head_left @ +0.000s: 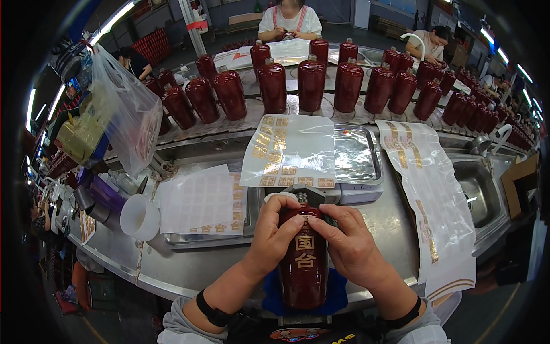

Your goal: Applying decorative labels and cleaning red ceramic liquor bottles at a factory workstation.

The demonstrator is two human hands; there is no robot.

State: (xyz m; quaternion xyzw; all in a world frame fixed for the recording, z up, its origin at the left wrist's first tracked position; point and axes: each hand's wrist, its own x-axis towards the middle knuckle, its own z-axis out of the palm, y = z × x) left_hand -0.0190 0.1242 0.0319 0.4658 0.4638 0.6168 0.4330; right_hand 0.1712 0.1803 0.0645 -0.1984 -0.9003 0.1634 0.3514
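Observation:
A glossy dark red bottle (303, 281) with gold characters down its front lies tilted before me, its glass neck pointing away. Under its base is a blue cloth (338, 289), and the neck end meets a dark angular rest (314, 198). My left hand (275, 232) curls around the bottle's shoulder, thumb pressed to the front near the top character. My right hand (350, 243) grips the opposite side, its thumb on the same spot and its fingers bent over the shoulder. Something white and crumpled (279, 196) shows by the left fingers. What lies under the thumbs is mostly hidden.
Sheets of gold decals (286, 152) lie ahead, partly over a metal tray (358, 155). More sheets rest left (200, 198) and right (427, 200). Beyond stand rows of red bottles (310, 86). A white tub (139, 218), hanging plastic bag (132, 109) and sink (478, 189) flank me. Co-workers sit opposite.

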